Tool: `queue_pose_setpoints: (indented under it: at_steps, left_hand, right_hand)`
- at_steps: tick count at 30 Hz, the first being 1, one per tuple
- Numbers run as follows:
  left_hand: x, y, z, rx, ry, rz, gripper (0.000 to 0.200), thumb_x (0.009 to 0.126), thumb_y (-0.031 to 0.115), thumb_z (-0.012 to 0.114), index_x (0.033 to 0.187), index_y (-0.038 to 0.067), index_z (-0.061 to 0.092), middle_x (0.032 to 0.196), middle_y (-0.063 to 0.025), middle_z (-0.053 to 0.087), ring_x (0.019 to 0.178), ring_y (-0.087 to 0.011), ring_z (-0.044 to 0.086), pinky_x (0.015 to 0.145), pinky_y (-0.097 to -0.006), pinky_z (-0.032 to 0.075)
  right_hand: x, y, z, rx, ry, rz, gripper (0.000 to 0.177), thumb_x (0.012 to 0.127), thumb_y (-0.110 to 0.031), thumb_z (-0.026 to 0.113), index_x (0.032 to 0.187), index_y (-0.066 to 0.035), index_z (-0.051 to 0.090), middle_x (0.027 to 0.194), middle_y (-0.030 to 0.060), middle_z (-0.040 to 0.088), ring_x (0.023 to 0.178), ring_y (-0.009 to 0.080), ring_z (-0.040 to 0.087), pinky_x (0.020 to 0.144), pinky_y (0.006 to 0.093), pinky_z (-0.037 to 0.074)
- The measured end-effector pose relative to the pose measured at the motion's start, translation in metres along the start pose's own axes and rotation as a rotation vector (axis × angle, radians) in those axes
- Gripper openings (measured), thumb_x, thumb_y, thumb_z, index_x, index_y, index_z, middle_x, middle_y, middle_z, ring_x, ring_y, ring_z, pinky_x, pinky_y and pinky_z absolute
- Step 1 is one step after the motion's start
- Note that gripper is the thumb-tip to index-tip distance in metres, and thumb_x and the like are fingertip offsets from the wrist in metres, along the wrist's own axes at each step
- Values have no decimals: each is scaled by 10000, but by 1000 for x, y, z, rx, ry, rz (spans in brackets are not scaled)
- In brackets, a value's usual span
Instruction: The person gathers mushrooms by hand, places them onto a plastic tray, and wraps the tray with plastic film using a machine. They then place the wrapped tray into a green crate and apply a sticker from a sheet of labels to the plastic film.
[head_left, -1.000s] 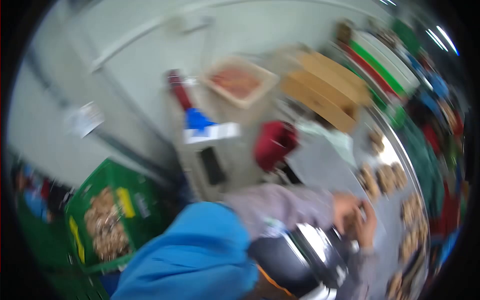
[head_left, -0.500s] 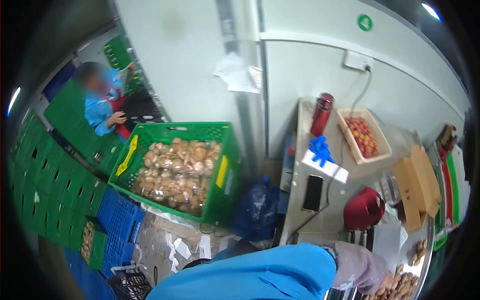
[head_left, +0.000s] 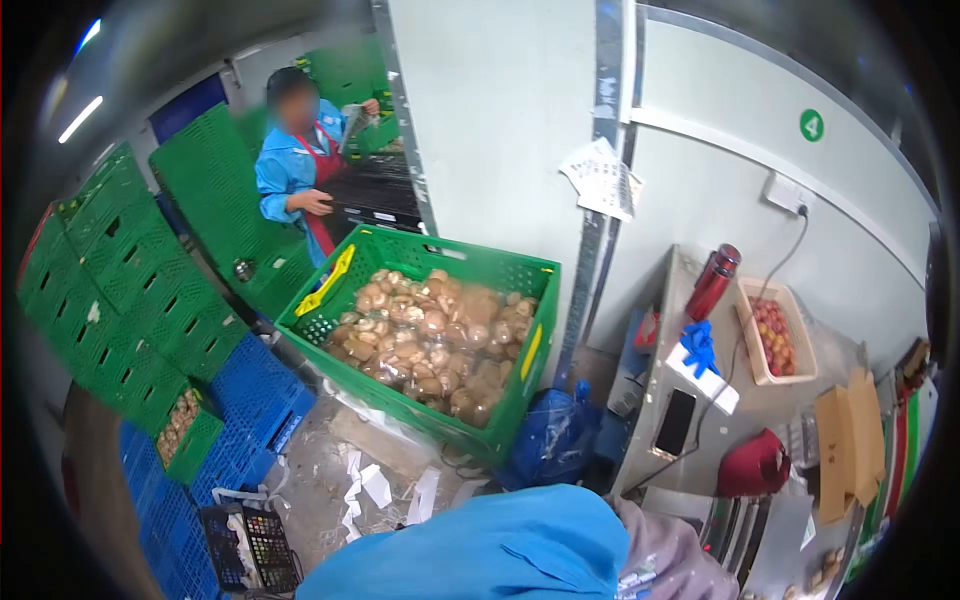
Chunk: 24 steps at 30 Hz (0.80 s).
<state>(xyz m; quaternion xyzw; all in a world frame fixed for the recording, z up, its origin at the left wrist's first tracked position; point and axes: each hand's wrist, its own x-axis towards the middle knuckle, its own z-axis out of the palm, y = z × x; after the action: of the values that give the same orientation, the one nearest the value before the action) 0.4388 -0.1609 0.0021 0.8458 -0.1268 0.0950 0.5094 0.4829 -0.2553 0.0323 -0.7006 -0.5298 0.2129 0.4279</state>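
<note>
Neither of my hands shows in the head view. An arm of mine, in a blue garment (head_left: 500,545) with a mauve lower sleeve (head_left: 670,555), crosses the bottom toward the bench; its hand is out of sight. Nearest to the sleeve is a machine with dark rails (head_left: 735,530) and a metal plate. A few brown mushrooms (head_left: 828,570) lie at the lower right edge. Left of the bench, a large green crate (head_left: 420,405) holds clear-wrapped packs of mushrooms (head_left: 440,335).
The metal bench (head_left: 650,400) carries a phone (head_left: 675,422), red flask (head_left: 713,283), blue glove (head_left: 698,347), fruit basket (head_left: 750,310), maroon cap (head_left: 752,464) and cardboard box (head_left: 848,445). A co-worker (head_left: 300,170) stands behind the crate. Green crates (head_left: 130,270), blue pallets (head_left: 235,400) and paper scraps (head_left: 375,485) are leftward.
The view has swung left and up, so the scene sits further right. My hand over the loose mushrooms at lower right has left the picture. The co-worker is seen more fully.
</note>
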Motion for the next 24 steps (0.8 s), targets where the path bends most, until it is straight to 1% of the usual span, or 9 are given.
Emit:
queue_pose_setpoints:
  at_steps: [5,8,9,10,12,13,14,19,24]
  left_hand:
    - [8,-2,35,-57,-75,179,305,766,336,651,779,30,653,691,-122,623,665,-246,603,598,-360,458]
    - [-6,2,20,-343,-106,280,307,748,323,660,778,18,641,672,-147,608,661,-283,598,593,-387,451]
    - [-15,9,-20,1,-243,83,265,757,309,657,831,55,666,684,-143,616,658,-306,594,572,-406,450]
    - [-22,0,-43,207,-173,54,202,752,258,648,875,101,683,704,-138,612,685,-320,582,596,-411,450]
    - [-27,-30,-97,649,-120,159,270,690,130,623,955,145,672,806,-86,599,801,-283,551,679,-412,442]
    - [-30,-37,-123,759,-85,345,338,652,98,624,984,153,659,763,-58,553,783,-261,528,679,-395,427]
    - [-37,-34,-142,892,-136,361,384,612,78,624,988,153,656,718,-39,497,766,-239,499,693,-361,409]
    - [-22,-60,-146,1098,-374,395,477,668,55,568,1117,209,610,718,8,461,760,-180,470,679,-311,370]
    - [-5,-98,-108,1067,-366,497,497,725,74,531,1188,253,567,710,10,450,743,-167,471,673,-307,372]
  right_hand:
    - [-43,-18,21,368,172,127,193,858,-73,528,1026,14,564,990,102,608,828,198,604,721,276,468]
    - [-79,-6,-13,366,314,226,165,854,-49,527,998,17,574,972,92,611,806,186,609,704,268,473]
    - [-94,0,-26,301,333,248,156,853,-41,527,989,17,577,966,89,612,799,182,611,698,265,474]
    - [-113,3,-49,135,230,334,103,812,-4,553,902,7,601,889,81,628,779,149,608,684,251,465]
    - [-144,22,-82,-442,242,141,94,715,29,617,793,-23,624,741,88,614,683,201,598,610,294,466]
    - [-160,25,-95,-663,232,88,115,677,39,628,762,-38,624,703,87,601,637,225,583,573,319,465]
    - [-178,34,-106,-708,210,109,136,654,28,645,766,-49,635,710,88,604,648,245,581,576,334,463]
    - [-211,93,-127,-860,203,127,261,639,19,617,868,-96,670,728,74,561,664,247,571,572,346,466]
    - [-160,113,-97,-831,180,67,370,618,21,622,928,-171,688,766,68,548,676,240,568,581,335,474]
